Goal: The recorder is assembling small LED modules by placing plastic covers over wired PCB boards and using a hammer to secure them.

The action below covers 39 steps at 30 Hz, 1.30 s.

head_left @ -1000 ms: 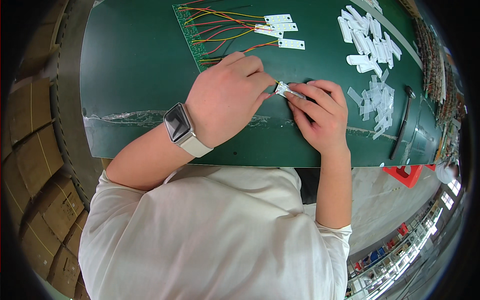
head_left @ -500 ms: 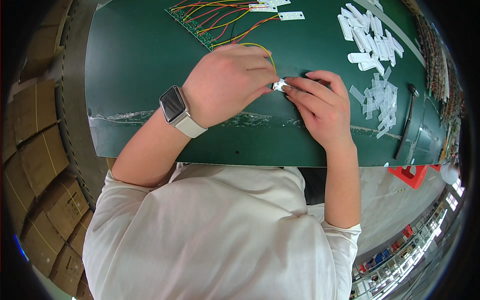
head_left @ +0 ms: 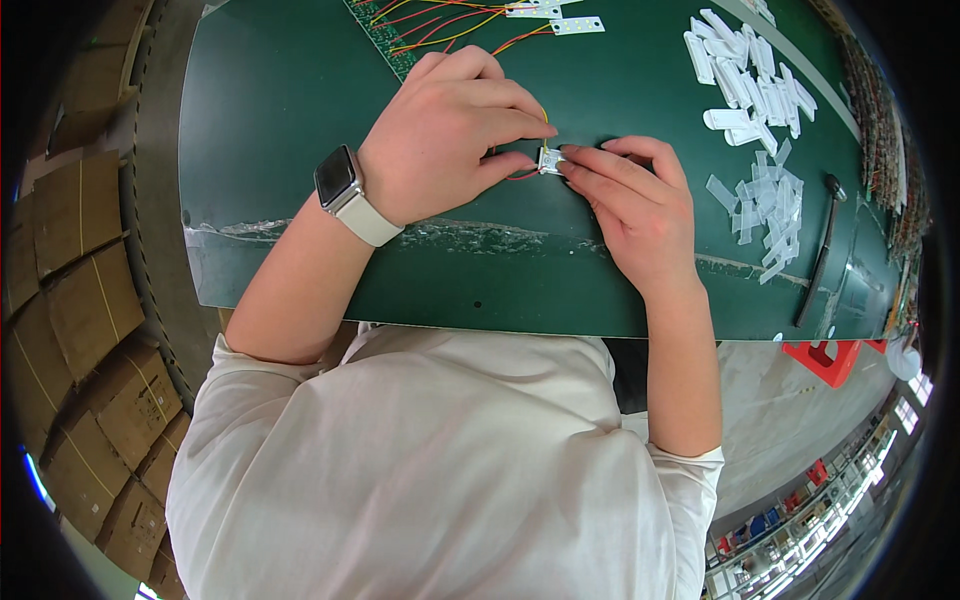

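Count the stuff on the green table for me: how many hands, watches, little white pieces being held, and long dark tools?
Bare hands: 2, the left hand and right hand
Grey square wristwatch with white strap: 1
Small white rectangular part pinched between both hands: 1
Long dark metal tool: 1
Total: 5

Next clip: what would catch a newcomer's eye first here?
Both hands meet at the middle of the green table, the left hand and right hand pinching a small white wired part between their fingertips. A smartwatch sits on the left wrist. To the right lies a scatter of white plastic pieces; coloured wires trail at the top edge.
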### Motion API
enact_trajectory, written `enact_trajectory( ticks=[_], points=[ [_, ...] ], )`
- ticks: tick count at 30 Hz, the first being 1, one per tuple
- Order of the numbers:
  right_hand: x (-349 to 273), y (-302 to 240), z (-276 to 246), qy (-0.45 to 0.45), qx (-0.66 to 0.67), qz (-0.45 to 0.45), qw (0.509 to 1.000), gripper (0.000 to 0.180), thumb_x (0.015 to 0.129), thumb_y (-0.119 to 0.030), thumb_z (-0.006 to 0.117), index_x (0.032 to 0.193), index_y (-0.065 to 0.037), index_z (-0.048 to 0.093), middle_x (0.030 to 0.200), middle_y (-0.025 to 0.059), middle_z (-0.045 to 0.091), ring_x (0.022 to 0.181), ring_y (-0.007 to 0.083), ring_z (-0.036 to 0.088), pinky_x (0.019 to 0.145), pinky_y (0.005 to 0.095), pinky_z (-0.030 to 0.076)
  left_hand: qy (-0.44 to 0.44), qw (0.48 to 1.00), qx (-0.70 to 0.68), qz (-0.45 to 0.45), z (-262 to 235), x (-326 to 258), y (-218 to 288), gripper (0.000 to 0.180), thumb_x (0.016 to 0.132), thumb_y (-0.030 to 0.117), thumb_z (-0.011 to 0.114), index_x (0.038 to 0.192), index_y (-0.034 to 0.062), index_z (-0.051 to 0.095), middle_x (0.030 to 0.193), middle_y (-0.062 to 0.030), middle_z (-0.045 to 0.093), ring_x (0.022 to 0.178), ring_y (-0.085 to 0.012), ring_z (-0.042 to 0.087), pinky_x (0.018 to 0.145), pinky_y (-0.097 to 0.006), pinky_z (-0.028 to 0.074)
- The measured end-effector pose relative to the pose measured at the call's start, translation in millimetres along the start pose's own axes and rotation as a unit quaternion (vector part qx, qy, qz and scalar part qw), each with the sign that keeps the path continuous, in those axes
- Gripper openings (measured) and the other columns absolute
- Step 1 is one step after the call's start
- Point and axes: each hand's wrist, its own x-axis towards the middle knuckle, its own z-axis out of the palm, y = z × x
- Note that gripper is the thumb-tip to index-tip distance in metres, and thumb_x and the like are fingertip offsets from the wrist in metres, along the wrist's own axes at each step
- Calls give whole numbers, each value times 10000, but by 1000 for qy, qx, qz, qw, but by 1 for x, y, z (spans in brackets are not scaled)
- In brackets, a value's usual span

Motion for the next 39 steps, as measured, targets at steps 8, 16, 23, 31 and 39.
enact_trajectory(
  ticks=[8, 16, 23, 31, 39],
  points=[
    [-2, 0, 3, 16, 6, 5, 1000, 284, 731, -9, 757, 979, -134, 814, 1081, -62, 761, 997, 201, 637, 809, 325, 557, -20, 1000, 13, 4, -1, -2, 6, 383, 723, 197, 871, 1100, 164, 813, 1163, 58, 703, 1055, -238, 553, 972, -395, 457],
    [-5, -6, 8, 31, -10, 18, 999, 293, 716, -24, 760, 986, -128, 810, 1082, -71, 758, 897, 180, 618, 758, 315, 523, -14, 1000, 21, -11, 6, -3, 11, 378, 735, 200, 863, 1106, 145, 813, 1165, 36, 701, 1102, -248, 581, 990, -413, 465],
    [-3, -7, 8, 36, -3, 11, 999, 300, 710, -6, 760, 990, -105, 801, 1078, -53, 757, 879, 190, 610, 762, 308, 548, -2, 999, 4, -35, 6, -5, 20, 334, 792, 163, 836, 1117, 103, 793, 1207, -3, 724, 1259, -278, 606, 1052, -436, 478],
    [-2, -8, 7, 33, 0, 9, 999, 298, 714, 1, 762, 993, -98, 797, 1076, -40, 757, 884, 197, 614, 758, 304, 555, 2, 999, 18, -39, 9, -6, 19, 326, 808, 216, 845, 1109, 102, 795, 1215, 8, 724, 1262, -275, 606, 1056, -432, 472],
    [-2, -7, 7, 33, -3, 5, 999, 312, 704, -1, 763, 998, -98, 800, 1071, -39, 756, 886, 198, 617, 755, 304, 555, 22, 998, 9, -56, 15, -5, 22, 369, 766, 249, 870, 1095, 96, 800, 1174, -4, 722, 1205, -275, 618, 1032, -427, 481]
  ],
)
